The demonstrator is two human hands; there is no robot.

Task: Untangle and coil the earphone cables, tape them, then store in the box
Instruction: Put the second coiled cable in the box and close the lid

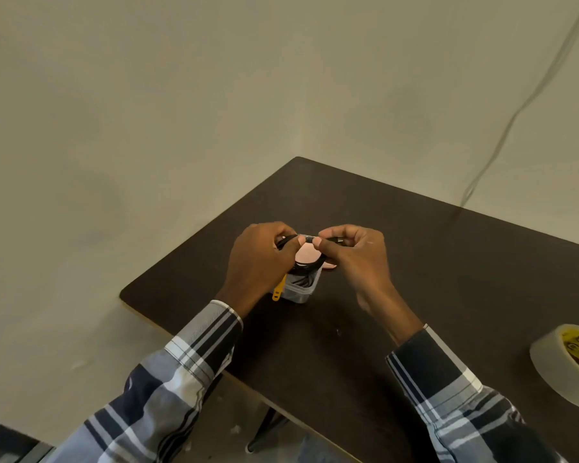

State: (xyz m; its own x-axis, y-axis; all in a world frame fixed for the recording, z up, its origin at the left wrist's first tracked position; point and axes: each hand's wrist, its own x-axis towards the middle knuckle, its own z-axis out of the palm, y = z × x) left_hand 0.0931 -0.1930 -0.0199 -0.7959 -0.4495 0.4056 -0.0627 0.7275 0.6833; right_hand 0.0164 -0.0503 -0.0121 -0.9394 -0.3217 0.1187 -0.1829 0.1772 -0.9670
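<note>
- Plain beige wall fills the upper half of the frame; a dark brown table (415, 279) cuts in from centre to lower right, and a thin wire (528, 101) runs down the wall at upper right.
- I see both hands meeting at frame centre, just above the table.
- Left hand (261, 259): fingers curled, pinching the left side of a black coiled earphone cable (310, 267).
- Right hand (355, 255): thumb and fingers pinching the right side of the same coil, near what looks like a small clear tape strip (306, 237) at the top of the loop; too small to be sure.
- Coil is held in the air between the two hands, directly over a small clear plastic box (301, 289) sitting on the table.
- Box has dark stuff inside, maybe more cable, I cannot tell. A yellow latch (278, 292) hangs on its left side. A pink lid-like piece (310, 257) shows through the loop, beyond it.
- Tape roll (565, 365) lies at the lower right edge, well apart from the hands.
- Plaid sleeves (188, 372) enter from the bottom.
- My read on the step: taping the coil, near done; storing not yet done.
- Next move likely calls for pressing the tape down all round, then lowering the coil into the box without the loops springing out.
</note>
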